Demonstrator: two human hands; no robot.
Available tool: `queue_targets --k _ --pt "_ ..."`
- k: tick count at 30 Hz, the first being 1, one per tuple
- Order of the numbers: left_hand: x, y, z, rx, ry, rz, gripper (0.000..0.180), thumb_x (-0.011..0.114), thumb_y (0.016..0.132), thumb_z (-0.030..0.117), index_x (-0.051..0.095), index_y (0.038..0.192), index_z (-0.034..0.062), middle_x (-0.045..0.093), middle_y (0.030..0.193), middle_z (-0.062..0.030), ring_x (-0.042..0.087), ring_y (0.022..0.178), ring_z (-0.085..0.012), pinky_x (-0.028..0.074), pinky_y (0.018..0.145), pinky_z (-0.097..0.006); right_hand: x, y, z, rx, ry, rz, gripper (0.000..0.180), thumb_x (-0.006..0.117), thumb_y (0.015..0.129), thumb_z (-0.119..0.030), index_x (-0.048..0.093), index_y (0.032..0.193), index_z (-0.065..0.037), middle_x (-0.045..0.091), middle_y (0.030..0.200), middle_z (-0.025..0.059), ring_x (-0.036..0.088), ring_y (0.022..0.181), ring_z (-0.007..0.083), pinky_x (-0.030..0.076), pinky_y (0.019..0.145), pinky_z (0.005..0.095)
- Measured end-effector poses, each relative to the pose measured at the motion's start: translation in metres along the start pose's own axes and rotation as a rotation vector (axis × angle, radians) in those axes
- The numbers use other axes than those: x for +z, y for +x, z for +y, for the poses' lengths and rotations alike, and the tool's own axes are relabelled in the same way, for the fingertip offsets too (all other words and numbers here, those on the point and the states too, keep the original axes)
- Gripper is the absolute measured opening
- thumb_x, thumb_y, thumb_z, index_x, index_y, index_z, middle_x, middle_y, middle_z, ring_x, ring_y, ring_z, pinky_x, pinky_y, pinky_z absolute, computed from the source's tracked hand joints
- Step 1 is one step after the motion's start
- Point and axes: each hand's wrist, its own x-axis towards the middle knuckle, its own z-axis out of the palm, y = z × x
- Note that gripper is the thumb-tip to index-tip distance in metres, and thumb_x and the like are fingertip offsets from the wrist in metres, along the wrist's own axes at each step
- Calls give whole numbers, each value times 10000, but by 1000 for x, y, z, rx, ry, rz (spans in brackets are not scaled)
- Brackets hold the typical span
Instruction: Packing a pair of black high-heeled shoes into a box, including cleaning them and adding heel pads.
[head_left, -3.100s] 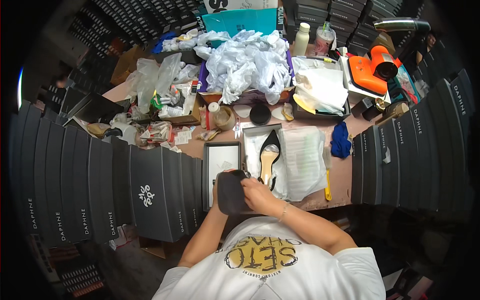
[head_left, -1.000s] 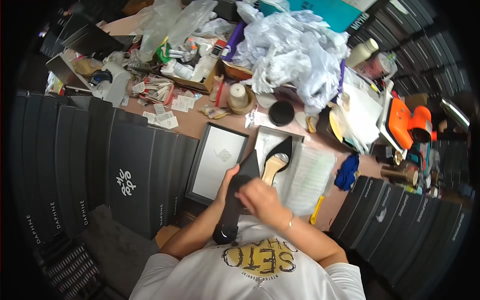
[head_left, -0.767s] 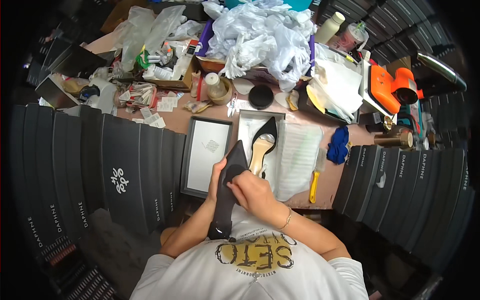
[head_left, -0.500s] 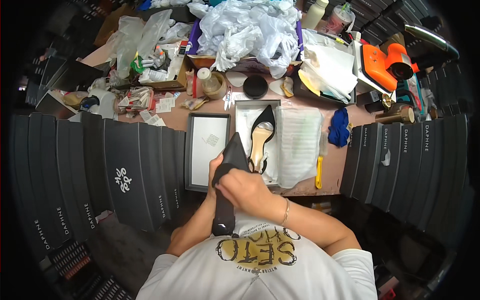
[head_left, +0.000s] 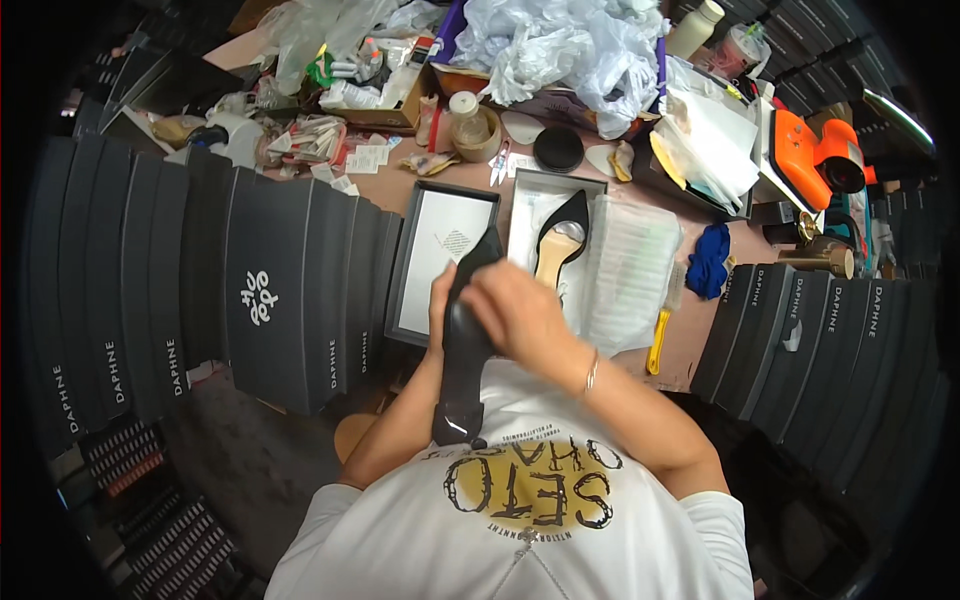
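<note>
A black pointed shoe (head_left: 462,375) is held up in front of my chest, its toe away from me and its heel end near my shirt. My left hand (head_left: 437,315) grips it from the left side. Over the shoe's middle is my right hand (head_left: 520,310), fingers bent together against its surface; whatever is pinched in them, if anything, is hidden. Beyond, another black pointed shoe (head_left: 572,218) with a tan insole lies in an open shoebox (head_left: 525,183). To its left sits a grey box lid (head_left: 420,262) with a white inside.
White foam wrap (head_left: 632,270) lies right of the shoebox, near a yellow-handled brush (head_left: 657,345) and blue cloth (head_left: 708,262). Rows of dark shoeboxes (head_left: 290,300) stand on both sides. Behind are a black round tin (head_left: 558,149), small scissors (head_left: 499,163) and crumpled plastic bags (head_left: 560,60).
My right hand has moved off the shoe's left edge and farther up toward its toe. The shoe now stands straighter. The whole view has shifted and tilted slightly.
</note>
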Motion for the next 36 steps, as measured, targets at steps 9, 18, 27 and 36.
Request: queue_targets --k 9,18,27,36 --pt "-34 3 5 -131 -267 23 666 414 878 544 517 1190 -35 585 1124 -158 600 976 -279 507 891 -393 -4 -44 -26 -57 690 -657 173 667 753 -37 658 925 -50 574 889 97 576 835 269 491 725 366" --pt "-32 5 4 -80 -226 69 606 415 877 506 526 1174 -11 612 1045 -177 590 1014 -283 447 991 -444 15 -30 -14 -147 170 -101 253 657 690 -46 654 941 -79 575 834 67 603 781 260 508 683 333" --pt "-4 38 49 120 458 151 464 491 885 319 509 1224 2 623 1076 -131 637 924 -258 514 832 -317 -21 -8 86 345 241 221 140 643 849 -88 632 943 16 628 859 129 608 778 265 481 719 320" --pt "3 110 -68 -134 2298 -128 712 660 767 127 329 1391 42 557 1080 -254 573 988 -435 487 837 -478 -94 -76 128 741 598 444 132 623 906 -107 622 996 -11 584 825 -47 497 735 26 413 662 183"
